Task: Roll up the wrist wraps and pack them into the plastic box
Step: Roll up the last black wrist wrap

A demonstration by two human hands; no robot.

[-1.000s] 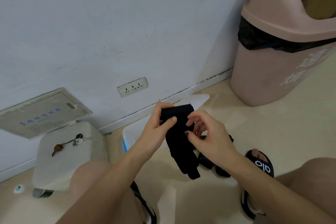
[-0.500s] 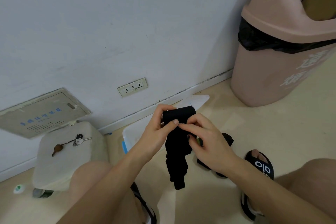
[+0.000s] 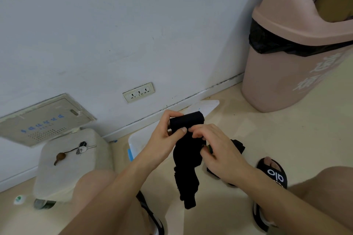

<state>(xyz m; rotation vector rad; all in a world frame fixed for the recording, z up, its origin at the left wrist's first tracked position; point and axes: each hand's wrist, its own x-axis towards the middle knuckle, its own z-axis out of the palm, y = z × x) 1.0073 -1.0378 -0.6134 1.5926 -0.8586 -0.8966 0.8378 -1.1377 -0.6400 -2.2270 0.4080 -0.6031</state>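
Hands (image 3: 164, 135) (image 3: 219, 150) pinch black wrap (image 3: 186, 160); plastic box (image 3: 136, 142) mostly hidden behind.

Mostly hidden behind the left hand (image 3: 164, 137) and the black wrist wrap (image 3: 186, 162): the plastic box (image 3: 136, 142), only a pale corner showing left of the wrap. Second wrist wrap (image 3: 237, 146) largely covered by the right hand (image 3: 221, 155), just right of the first. Cut off by the top and right edges: pink bin (image 3: 282, 82). Too small to read: blue lettering on the wall panel (image 3: 43, 121), far left of the wrap.
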